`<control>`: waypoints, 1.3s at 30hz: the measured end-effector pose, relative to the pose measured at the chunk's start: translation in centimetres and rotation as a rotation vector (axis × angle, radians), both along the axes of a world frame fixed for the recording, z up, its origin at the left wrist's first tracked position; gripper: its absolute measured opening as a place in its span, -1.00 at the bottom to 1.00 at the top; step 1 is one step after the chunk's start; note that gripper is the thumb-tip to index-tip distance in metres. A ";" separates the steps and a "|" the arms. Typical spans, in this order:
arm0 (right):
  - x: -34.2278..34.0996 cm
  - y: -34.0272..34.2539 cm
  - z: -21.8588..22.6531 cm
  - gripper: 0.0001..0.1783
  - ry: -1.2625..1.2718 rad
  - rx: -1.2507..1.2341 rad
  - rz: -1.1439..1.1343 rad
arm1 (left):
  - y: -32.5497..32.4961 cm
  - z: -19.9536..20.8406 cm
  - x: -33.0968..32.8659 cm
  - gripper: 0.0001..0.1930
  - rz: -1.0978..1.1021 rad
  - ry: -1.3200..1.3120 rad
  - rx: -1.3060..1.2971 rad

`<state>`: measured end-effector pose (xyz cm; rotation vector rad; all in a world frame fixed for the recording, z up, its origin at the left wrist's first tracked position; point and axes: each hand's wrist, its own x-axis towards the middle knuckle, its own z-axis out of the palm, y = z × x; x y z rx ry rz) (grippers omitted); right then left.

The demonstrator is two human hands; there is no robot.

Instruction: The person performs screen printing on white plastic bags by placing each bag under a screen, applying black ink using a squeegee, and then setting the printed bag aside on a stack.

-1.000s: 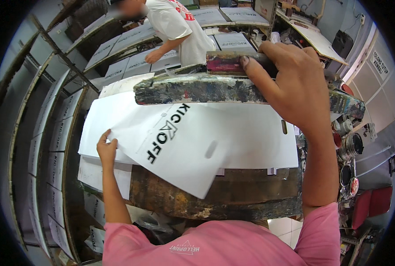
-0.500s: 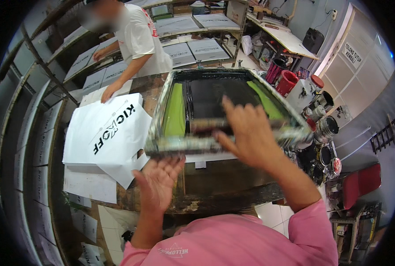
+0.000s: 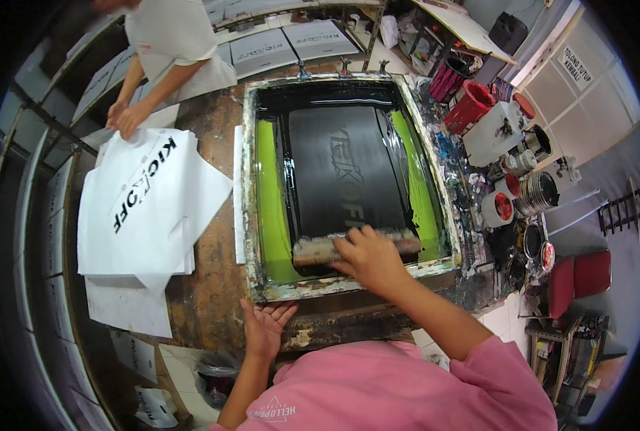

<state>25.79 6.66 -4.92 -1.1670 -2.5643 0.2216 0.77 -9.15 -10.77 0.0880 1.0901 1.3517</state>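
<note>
Left hand (image 3: 265,327) flat, fingers spread, against workbench edge (image 3: 334,332). Right hand (image 3: 367,257) clenched around squeegee (image 3: 320,249), low in inked printing screen (image 3: 349,179). Farther left, printed white bags (image 3: 144,208); beyond, co-worker's hands (image 3: 127,118).

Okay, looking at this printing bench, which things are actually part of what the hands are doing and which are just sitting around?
In use:
- squeegee, gripped by the right hand
- screen printing frame, left hand flat by its near edge
- black ink on the mesh

Lying about:
- stack of printed white bags, handled by a co-worker
- red bucket
- ink tins
- tape roll
</note>
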 end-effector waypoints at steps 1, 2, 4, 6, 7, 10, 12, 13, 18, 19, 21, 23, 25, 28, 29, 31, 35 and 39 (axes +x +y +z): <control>-0.2 1.9 -0.2 -0.48 -0.013 0.013 0.003 | -0.1 0.0 0.1 0.00 0.003 0.004 0.002; -0.6 3.9 -0.6 -0.51 0.009 0.057 0.000 | -0.1 0.0 0.1 -0.02 0.004 0.014 0.006; -1.1 8.3 -1.5 -0.47 0.009 0.113 -0.021 | -0.1 0.0 0.0 -0.06 -0.001 0.014 -0.019; -1.9 12.8 -2.5 -0.53 0.020 0.155 -0.017 | -0.2 -0.1 0.1 -0.10 0.013 0.016 -0.040; -2.3 15.1 -2.7 -0.55 0.030 0.180 -0.018 | -0.3 -0.2 0.0 -0.11 0.019 0.018 -0.050; -3.4 22.1 -3.4 -0.59 0.034 0.276 -0.039 | -0.2 -0.1 0.1 -0.13 0.018 0.029 -0.057; -3.6 26.5 -3.9 -0.58 0.031 0.328 -0.046 | -0.1 0.2 -0.1 -0.15 -0.002 0.043 -0.034; -4.0 28.1 -4.1 -0.58 0.032 0.353 -0.042 | -0.2 0.1 -0.1 -0.16 0.000 0.035 -0.033; -4.6 30.2 -2.0 -0.50 -0.049 0.203 -0.019 | 0.1 0.8 0.3 -0.22 -0.005 0.058 0.012; -4.6 29.5 -0.3 -0.48 -0.092 0.104 -0.004 | 0.0 0.3 0.1 -0.22 -0.013 0.049 0.028; -3.8 26.8 1.1 -0.42 -0.100 -0.010 0.033 | 0.0 -0.4 -0.3 -0.10 -0.067 0.056 0.050; -1.7 19.7 1.8 -0.38 -0.060 -0.052 0.056 | 0.1 -1.0 -0.5 -0.05 -0.103 0.062 0.077; -0.3 11.7 3.5 -0.40 -0.095 -0.138 0.062 | 0.1 -1.0 -0.3 -0.18 -0.038 0.037 0.085; 1.2 3.1 4.7 -0.51 -0.108 -0.241 0.052 | -0.1 -0.9 -0.1 -0.23 -0.007 0.030 0.140; 1.4 1.2 4.7 -0.53 -0.087 -0.197 0.045 | -0.3 -0.7 -0.1 -0.24 -0.014 0.042 0.169; 1.4 -1.2 4.8 -0.56 -0.049 -0.109 0.043 | -0.3 -0.1 -0.3 -0.25 -0.029 0.066 0.252; 0.9 -3.3 10.2 -0.58 0.021 0.237 -0.069 | 0.9 4.7 -1.8 -0.19 -0.132 -0.016 0.558; -1.0 1.0 17.1 -0.61 0.075 0.520 -0.126 | 5.3 10.5 -1.9 0.01 -0.204 0.107 0.916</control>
